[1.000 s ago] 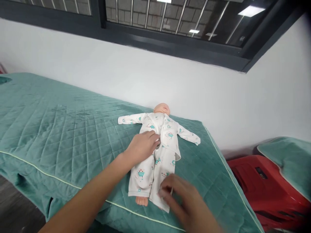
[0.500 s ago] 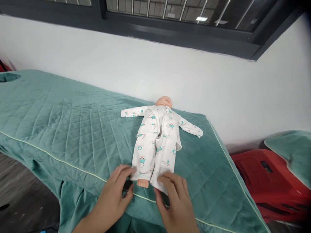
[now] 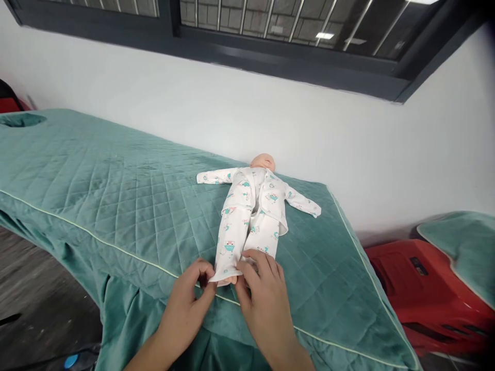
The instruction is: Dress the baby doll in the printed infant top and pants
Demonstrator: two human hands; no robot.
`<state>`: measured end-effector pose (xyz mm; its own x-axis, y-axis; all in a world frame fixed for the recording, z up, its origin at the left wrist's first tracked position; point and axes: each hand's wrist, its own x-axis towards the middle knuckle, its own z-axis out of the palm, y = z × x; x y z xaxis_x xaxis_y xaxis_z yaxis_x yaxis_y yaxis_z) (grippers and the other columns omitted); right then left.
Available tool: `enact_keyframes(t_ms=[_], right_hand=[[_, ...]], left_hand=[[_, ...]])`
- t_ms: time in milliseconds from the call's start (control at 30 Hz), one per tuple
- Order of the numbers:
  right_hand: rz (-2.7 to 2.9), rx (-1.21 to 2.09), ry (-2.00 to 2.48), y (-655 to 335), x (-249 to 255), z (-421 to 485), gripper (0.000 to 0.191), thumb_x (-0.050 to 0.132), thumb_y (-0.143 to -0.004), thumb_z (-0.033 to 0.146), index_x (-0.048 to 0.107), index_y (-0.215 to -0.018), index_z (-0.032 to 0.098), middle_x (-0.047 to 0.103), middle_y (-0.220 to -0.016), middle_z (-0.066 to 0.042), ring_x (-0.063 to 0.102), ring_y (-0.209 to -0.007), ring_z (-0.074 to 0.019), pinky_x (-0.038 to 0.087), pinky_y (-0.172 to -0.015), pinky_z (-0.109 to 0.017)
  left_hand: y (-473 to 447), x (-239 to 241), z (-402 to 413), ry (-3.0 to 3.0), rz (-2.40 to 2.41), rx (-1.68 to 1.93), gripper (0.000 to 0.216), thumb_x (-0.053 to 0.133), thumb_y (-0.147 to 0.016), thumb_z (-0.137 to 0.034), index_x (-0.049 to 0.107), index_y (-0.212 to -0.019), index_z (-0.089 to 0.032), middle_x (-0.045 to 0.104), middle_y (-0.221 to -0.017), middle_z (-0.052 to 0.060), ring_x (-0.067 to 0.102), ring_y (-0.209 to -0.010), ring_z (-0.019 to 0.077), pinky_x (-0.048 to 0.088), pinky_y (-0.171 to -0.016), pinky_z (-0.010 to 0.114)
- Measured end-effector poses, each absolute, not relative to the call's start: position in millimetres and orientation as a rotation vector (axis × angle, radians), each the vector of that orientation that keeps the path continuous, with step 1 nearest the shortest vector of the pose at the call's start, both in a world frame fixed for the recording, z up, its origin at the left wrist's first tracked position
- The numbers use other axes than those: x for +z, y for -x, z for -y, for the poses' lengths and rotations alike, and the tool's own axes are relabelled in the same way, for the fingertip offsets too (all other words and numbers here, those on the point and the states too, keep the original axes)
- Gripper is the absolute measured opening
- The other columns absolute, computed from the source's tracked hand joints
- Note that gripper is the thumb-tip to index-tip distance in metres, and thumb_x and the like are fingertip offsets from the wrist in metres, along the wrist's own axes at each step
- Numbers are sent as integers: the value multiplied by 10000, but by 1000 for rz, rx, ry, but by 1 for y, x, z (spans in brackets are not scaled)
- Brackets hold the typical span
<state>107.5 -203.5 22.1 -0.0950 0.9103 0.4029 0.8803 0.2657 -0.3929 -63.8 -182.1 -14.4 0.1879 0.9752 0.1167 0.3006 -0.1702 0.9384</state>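
A baby doll (image 3: 263, 163) lies on its back on a teal quilted bed (image 3: 116, 190), head toward the white wall. It wears a white printed top and trousers (image 3: 247, 221), sleeves spread to both sides. My left hand (image 3: 187, 304) pinches the cuff of the left trouser leg at the doll's foot. My right hand (image 3: 263, 296) lies over the end of the other trouser leg, fingers curled on the cloth beside the left hand. Both hands are at the bed's near edge.
The white wall (image 3: 348, 144) and a dark-framed window (image 3: 294, 41) run behind the bed. A red object (image 3: 421, 288) and another teal cover (image 3: 464, 242) stand at the right. The bed has a face hole (image 3: 21, 119) at far left. Dark floor lies below left.
My left hand has left the doll's waist and come down to the trouser cuff. Both hands have closed in on the leg ends, and the trouser legs look pulled straighter.
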Motion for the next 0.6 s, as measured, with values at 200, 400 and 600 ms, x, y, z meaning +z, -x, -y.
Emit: enact_keyframes(t_ms=[200,400,600], right_hand=[[1952,94,1511,-106,30,214,189,521,-867,68,597,-930,230,615,-1116,-53,535,-1077,-250,431,-887,-415],[2026,19,1482,-115,14,228,307,493,-874,46,559,-1129,203,558,-1261,-110,494,-1200,-273,450,-971,-447],[1900,-9,1583,-130,-2,240,377,522,-922,133,505,-1287,223,565,-1207,-116,564,-1114,-249,534,-892,-387]], left_hand=[[72,-21,185,-1736,-1248,1023,127,479,-955,-270,551,-869,-211,587,-900,11,567,-865,164,450,-787,292],[71,-43,184,-2020,-1270,951,87,453,-949,-195,537,-954,-219,584,-1002,42,567,-947,193,475,-849,356],[63,-31,189,-2191,-1196,1180,253,531,-921,-159,529,-1160,-244,556,-1221,67,516,-1177,199,454,-1001,356]])
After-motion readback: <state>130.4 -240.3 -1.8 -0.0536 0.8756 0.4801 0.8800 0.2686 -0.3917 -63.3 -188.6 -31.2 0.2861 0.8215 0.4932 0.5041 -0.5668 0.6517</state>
